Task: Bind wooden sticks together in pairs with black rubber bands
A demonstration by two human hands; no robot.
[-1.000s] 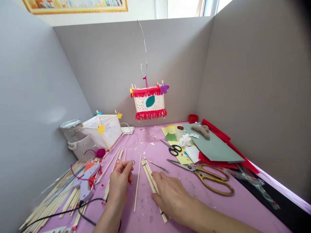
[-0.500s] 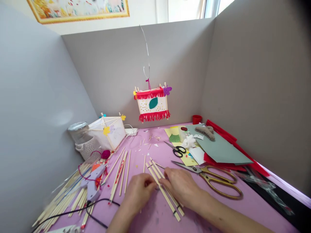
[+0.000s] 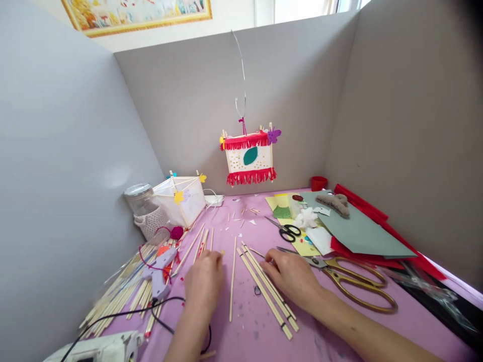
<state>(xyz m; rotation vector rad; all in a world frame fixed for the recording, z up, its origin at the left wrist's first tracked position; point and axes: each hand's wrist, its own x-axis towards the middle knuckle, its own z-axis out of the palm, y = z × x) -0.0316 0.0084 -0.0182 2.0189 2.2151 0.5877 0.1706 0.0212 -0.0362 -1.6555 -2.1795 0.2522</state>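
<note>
Two pairs of pale wooden sticks (image 3: 264, 291) lie side by side at the middle of the table, with dark marks near both ends. My right hand (image 3: 289, 274) rests against their right side, its fingers curled; what they hold, if anything, is hidden. My left hand (image 3: 205, 276) is over the sticks at the left, with its fingers bent together and their tips hidden. Between my hands lies a single loose stick (image 3: 233, 281). A small black loop (image 3: 257, 290) sits on the table beside the paired sticks.
Large gold-handled scissors (image 3: 358, 284) and small black scissors (image 3: 289, 232) lie right. Left are a glue gun (image 3: 160, 271) with its cord, many sticks (image 3: 113, 301), a jar (image 3: 139, 201) and a white lantern (image 3: 184, 201). A red-fringed lantern (image 3: 250, 157) hangs behind.
My left hand has moved left, away from the paired sticks, uncovering the black loop. The whole view has shifted, and a white object shows more at the lower left.
</note>
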